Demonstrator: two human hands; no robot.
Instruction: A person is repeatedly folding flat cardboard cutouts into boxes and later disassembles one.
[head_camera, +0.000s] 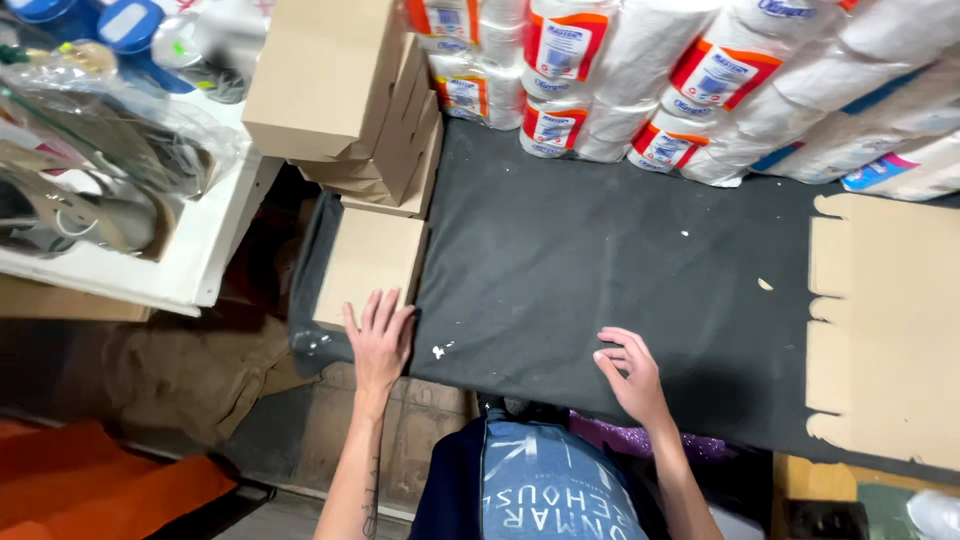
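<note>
1. While the left hand (380, 338) lies flat, fingers spread, its fingertips touch a small cardboard box (368, 262) just ahead of it.
2. Right hand (628, 372) rests empty, fingers loosely curled, on the black desk (560, 250); flat cardboard sheet (885, 330) lies well to its right.

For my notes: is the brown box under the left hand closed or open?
Closed: the brown box shows a flat, unbroken top, with the left hand lying on its near edge.
</note>
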